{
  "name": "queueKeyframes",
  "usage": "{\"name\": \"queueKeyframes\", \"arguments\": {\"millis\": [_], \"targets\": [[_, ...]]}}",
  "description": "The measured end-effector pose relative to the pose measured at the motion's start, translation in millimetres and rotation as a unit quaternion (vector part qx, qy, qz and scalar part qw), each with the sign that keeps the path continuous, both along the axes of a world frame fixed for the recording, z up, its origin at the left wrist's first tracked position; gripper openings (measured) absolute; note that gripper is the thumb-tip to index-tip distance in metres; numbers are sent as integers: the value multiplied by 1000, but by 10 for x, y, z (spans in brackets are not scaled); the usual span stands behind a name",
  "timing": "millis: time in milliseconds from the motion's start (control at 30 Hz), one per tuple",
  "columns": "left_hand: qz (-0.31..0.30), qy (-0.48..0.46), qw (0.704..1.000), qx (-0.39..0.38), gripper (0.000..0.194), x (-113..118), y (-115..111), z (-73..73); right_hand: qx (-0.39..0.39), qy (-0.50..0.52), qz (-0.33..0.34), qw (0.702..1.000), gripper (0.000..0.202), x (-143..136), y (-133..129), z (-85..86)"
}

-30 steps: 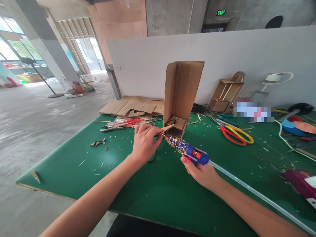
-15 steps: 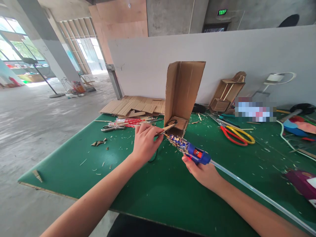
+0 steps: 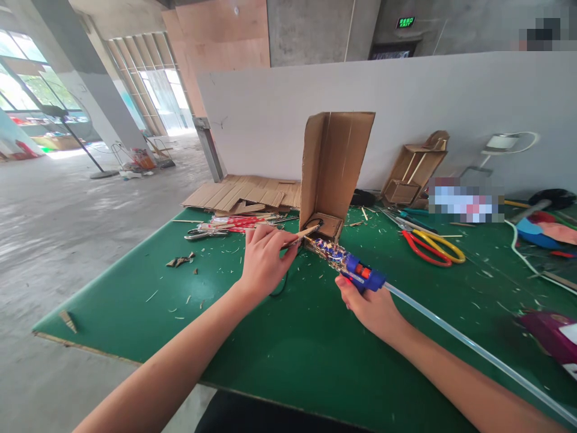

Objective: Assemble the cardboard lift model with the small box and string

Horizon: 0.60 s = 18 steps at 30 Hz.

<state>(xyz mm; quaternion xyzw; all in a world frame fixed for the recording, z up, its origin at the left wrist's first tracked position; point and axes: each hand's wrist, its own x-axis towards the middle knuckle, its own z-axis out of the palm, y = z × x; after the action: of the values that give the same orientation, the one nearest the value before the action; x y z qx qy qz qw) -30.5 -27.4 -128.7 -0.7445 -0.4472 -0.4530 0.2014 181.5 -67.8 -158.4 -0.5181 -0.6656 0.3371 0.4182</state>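
Note:
Between the thumb and fingers of my left hand [image 3: 265, 260] is a small piece of cardboard [image 3: 308, 232], held above the table. My right hand [image 3: 372, 304] is wrapped round a blue hot glue gun [image 3: 356, 267] with a long clear glue stick [image 3: 469, 341] running out of its back. The gun's crusted nozzle end points up and left, right at the cardboard piece's edge; whether it touches cannot be made out. Just behind stands a tall, open cardboard structure [image 3: 336, 162] with a small box-like base [image 3: 331, 224].
Scissors with red and yellow handles [image 3: 435, 248] lie to the right on the green table [image 3: 279, 361]. Flat cardboard sheets [image 3: 243, 191] and red-and-white packets [image 3: 243, 222] lie behind my left hand. A smaller cardboard model [image 3: 412, 171] leans at the back. Scraps litter the tabletop.
The glue gun and my right hand have shifted slightly; the nozzle has moved up and right along the cardboard piece's edge. My left hand has barely moved. A blurred patch appears at the upper right.

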Motion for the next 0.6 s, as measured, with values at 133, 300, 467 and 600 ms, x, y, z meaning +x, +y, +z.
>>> {"name": "queueKeyframes", "arguments": {"millis": [133, 300, 467, 600], "targets": [[0, -4, 1000, -4, 3, 0, 0, -3, 9, 1, -21, 1000, 46, 3, -3, -14], [2, 8, 1000, 8, 1, -5, -2, 6, 8, 5, 36, 999, 41, -34, -77, 57], [-1, 10, 1000, 6, 4, -4, -9, 12, 13, -5, 46, 999, 39, -50, -120, 90], [2, 11, 1000, 9, 6, -4, -12, 12, 11, -10, 55, 998, 37, -46, -123, 106]]}}
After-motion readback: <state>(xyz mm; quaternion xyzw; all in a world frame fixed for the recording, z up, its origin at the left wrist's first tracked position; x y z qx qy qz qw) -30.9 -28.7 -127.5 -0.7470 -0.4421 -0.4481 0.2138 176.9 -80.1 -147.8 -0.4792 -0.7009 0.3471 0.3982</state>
